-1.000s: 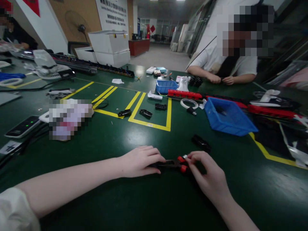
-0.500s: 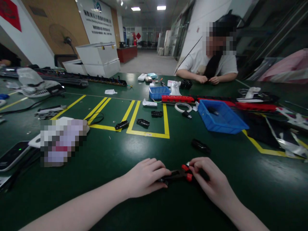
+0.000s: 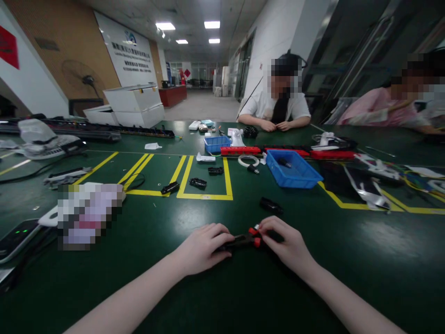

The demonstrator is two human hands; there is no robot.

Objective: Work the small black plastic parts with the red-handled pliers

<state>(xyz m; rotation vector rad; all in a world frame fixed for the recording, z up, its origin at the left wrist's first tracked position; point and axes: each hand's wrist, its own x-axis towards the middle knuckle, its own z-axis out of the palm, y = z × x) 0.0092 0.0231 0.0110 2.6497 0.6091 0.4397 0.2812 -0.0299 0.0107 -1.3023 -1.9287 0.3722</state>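
Note:
Just above the front middle of the dark green table, my left hand is closed around the dark end of a clamp-like black tool with two red ends. Its red ends stand apart and point towards my right hand. The thumb and fingers of that hand pinch together right at the red ends, where a tiny pale bit shows. What exactly they grip is too small to tell. Past my right hand lies a black elongated part. Similar black parts lie by the yellow tape lines.
A blue bin with a dark item inside stands ahead on the right, a smaller blue bin behind. Red strips run across the table. A white cable coil lies nearby. A phone-like device is left. A person sits opposite.
My view has turned up and to the right, bringing another person into sight. Both hands keep about the same hold, with the tool still between them.

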